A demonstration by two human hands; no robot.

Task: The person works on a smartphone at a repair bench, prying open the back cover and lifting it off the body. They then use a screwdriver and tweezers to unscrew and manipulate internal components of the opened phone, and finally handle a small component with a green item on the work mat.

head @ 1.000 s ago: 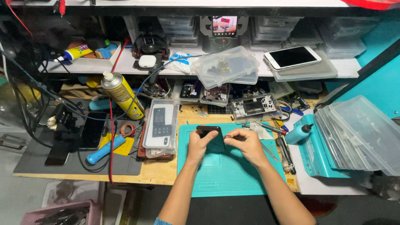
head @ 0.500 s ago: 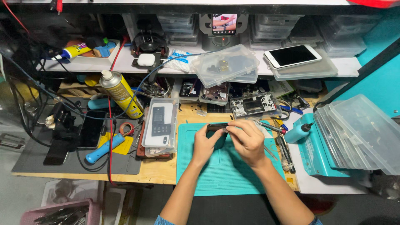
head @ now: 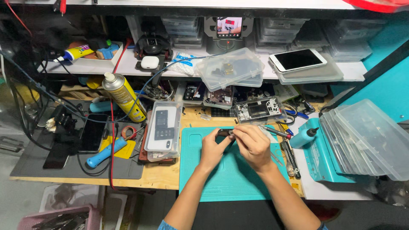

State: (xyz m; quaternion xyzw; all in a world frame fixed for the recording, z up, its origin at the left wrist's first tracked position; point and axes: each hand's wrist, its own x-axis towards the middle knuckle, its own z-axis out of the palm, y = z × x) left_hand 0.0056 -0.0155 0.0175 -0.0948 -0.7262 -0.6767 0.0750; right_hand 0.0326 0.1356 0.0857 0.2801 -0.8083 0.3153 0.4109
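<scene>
Wooden and crowded, the bench (head: 164, 179) runs under a low white shelf (head: 128, 66), with a teal work mat (head: 232, 183) laid at its near edge. Over that mat both hands meet on a small dark phone part (head: 222, 133). The left hand (head: 214, 149) has its fingers curled round the part's near side, gripping it. The right hand (head: 252, 145) is closed to a pinch at the part's right end; whatever sits between its fingertips is too small to make out.

Just left of the mat lies a clear plastic case (head: 162, 127) holding a dark flat panel, and further left a blue-handled tool (head: 106, 152) rests on a grey mat (head: 38, 166) beside a black phone (head: 93, 133) lying face up. A yellow spray can (head: 124, 97) stands tilted behind them among black cables. To the right of the hands sit a teal squeeze bottle (head: 303, 137) and a stack of clear trays (head: 366, 138).

Beyond the hands a stripped phone frame (head: 260, 110) lies near the back of the bench. On the shelf are a clear lidded box (head: 230, 68), a white phone (head: 298, 59) face up and a white earbud case (head: 149, 62).
</scene>
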